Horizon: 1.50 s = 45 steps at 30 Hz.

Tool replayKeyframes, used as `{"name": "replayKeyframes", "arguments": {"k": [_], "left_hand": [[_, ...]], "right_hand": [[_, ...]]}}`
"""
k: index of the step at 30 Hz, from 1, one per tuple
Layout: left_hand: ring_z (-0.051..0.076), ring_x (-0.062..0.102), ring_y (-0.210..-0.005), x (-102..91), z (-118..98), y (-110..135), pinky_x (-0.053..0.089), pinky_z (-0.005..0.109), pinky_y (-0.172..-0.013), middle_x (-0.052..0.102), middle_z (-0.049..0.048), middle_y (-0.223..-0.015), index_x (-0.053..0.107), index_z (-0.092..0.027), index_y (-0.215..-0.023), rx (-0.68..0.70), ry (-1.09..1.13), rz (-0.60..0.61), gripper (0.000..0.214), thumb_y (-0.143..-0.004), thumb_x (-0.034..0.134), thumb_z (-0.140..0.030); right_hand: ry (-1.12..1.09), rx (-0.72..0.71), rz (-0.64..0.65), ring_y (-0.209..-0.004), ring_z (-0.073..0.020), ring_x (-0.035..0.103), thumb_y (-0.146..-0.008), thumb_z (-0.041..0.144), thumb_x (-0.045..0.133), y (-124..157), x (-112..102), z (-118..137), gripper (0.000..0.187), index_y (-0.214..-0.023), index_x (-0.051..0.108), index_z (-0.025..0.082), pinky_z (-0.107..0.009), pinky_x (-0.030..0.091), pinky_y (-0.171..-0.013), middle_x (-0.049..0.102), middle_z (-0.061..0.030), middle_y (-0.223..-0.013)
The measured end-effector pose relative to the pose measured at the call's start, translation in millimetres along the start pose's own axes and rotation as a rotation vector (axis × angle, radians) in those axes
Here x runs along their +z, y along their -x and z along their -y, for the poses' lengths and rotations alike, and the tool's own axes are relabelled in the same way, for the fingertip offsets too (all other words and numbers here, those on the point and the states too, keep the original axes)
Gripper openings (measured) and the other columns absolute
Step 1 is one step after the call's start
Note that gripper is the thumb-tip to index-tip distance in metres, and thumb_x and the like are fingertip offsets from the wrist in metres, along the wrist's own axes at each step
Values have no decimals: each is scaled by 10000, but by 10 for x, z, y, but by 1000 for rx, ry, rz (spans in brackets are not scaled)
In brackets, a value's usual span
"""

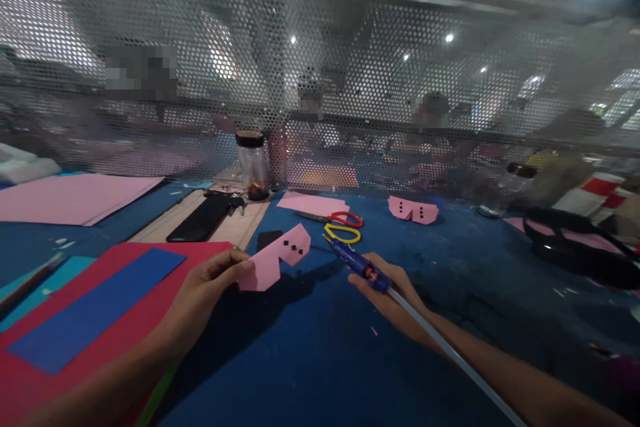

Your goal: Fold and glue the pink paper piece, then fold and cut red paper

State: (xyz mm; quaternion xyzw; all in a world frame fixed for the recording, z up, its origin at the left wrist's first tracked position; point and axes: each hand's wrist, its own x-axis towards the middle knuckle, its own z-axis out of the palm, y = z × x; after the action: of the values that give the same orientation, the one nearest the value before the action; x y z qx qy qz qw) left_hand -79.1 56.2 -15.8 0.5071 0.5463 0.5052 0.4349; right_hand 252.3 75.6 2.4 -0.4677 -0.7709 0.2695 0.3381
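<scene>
Between thumb and fingers, my left hand (210,283) pinches the left end of a pink paper cutout (265,268). Three small black squares sit on the cutout's right half, and a notch cuts its lower edge. My right hand (387,287) is wrapped round a blue glue gun (357,261) with a long clear glue stick (450,350) sticking out of its back. The gun's nozzle points up and left, a short way right of the cutout and apart from it. Just beyond the nozzle lie scissors (345,225) with red and yellow handles.
A similar pink cutout with black squares (413,211) stands farther back. At left are a blue strip (100,307) on red paper (25,393), a black phone (199,217), and pink sheets (75,197). A lidded jar (253,167) stands before a perforated metal screen (330,47); people are behind it.
</scene>
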Motion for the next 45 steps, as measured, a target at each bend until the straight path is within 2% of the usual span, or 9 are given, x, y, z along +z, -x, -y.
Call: {"name": "replayKeyframes", "arguments": {"k": [9, 17, 27, 32, 38, 45], "left_hand": [[161, 498, -766, -8, -7, 7, 389, 220, -642, 564, -14, -828, 660, -221, -771, 38, -23, 24, 275, -869, 709, -474], [175, 514, -777, 9, -43, 19, 402, 229, -645, 580, -3, -839, 672, -220, -799, 26, -46, 4, 269, -850, 720, -480], [173, 508, -776, 27, -54, 33, 398, 237, -651, 575, 0, -833, 652, -219, -792, 60, -59, 8, 266, -862, 715, -468], [161, 500, -727, 44, -68, 26, 375, 235, -622, 572, -13, -772, 654, -214, -780, 76, -81, 17, 269, -861, 707, -464], [165, 513, -732, 66, -105, 46, 383, 245, -658, 604, -18, -771, 678, -218, -799, 99, -96, -4, 236, -839, 713, -449], [173, 512, -722, 95, -134, 64, 386, 253, -640, 607, -3, -766, 692, -212, -786, 102, -123, -2, 251, -833, 709, -457]], "right_hand": [[140, -172, -68, -624, -136, 611, -913, 350, 612, -5, 79, -197, 197, -1023, 630, 188, -216, 448, -618, 664, 10, -748], [151, -202, -41, -574, -132, 619, -865, 346, 627, -77, 133, -438, 206, -1020, 652, 213, -202, 450, -568, 670, 31, -722], [169, -158, -104, -679, -162, 669, -915, 381, 615, -7, 115, -216, 209, -1031, 639, 210, -232, 483, -664, 702, 4, -798], [134, -146, -106, -646, -151, 637, -934, 441, 596, 6, 88, -180, 265, -1036, 622, 198, -229, 475, -640, 673, 11, -770], [106, -152, -84, -585, -126, 570, -941, 448, 596, 17, 67, -164, 285, -1019, 623, 175, -212, 441, -575, 635, 15, -731], [81, -157, -73, -629, -132, 596, -928, 415, 614, 2, 69, -168, 247, -1024, 619, 187, -219, 454, -608, 657, 7, -772]]}}
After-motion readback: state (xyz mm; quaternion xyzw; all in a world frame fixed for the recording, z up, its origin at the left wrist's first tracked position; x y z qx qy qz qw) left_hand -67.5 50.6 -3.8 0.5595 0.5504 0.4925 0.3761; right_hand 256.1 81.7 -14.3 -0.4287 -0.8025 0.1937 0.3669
